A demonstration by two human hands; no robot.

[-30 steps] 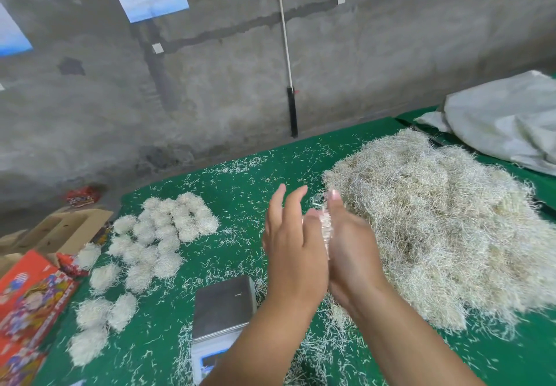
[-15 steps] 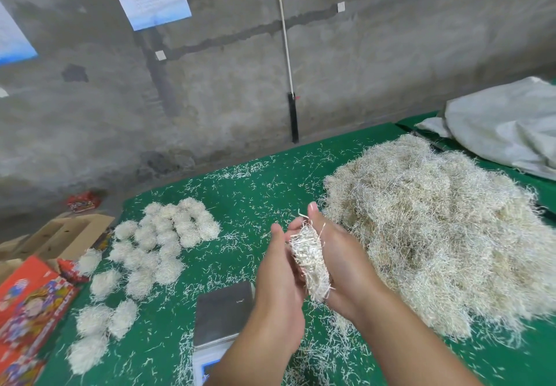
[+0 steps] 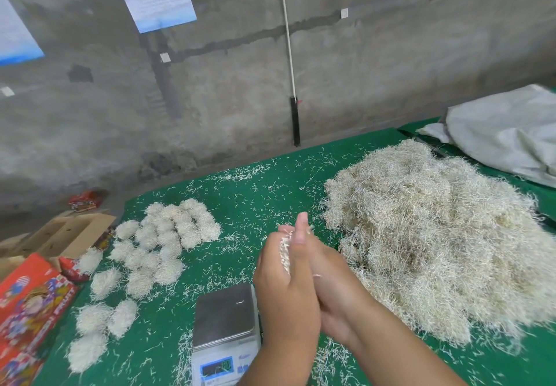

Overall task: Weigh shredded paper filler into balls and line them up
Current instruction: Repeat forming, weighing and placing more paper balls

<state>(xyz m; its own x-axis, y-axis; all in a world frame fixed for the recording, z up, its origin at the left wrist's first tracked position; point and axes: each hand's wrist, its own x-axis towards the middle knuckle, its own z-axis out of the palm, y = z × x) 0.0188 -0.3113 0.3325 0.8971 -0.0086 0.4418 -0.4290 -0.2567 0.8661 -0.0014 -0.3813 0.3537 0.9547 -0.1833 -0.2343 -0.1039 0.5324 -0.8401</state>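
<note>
My left hand (image 3: 284,292) and my right hand (image 3: 326,277) are pressed palm to palm around a small wad of shredded paper filler (image 3: 285,250), which shows only as a white strip between them. They hover just right of the small digital scale (image 3: 224,313), whose steel pan is bare. A big loose heap of filler (image 3: 433,244) lies to the right on the green table (image 3: 258,193). Several finished balls (image 3: 168,235) sit in rough rows at the left, some looser ones nearer me.
Red printed boxes (image 3: 30,304) and an open cardboard carton (image 3: 69,232) crowd the left edge. A grey sack (image 3: 505,133) lies at the far right. Loose shreds litter the cloth. A concrete wall with a thin pole (image 3: 288,54) stands behind.
My palms parted half a second ago, showing the wad in my right palm, and have closed flat against each other again, sliding lengthwise over it.
</note>
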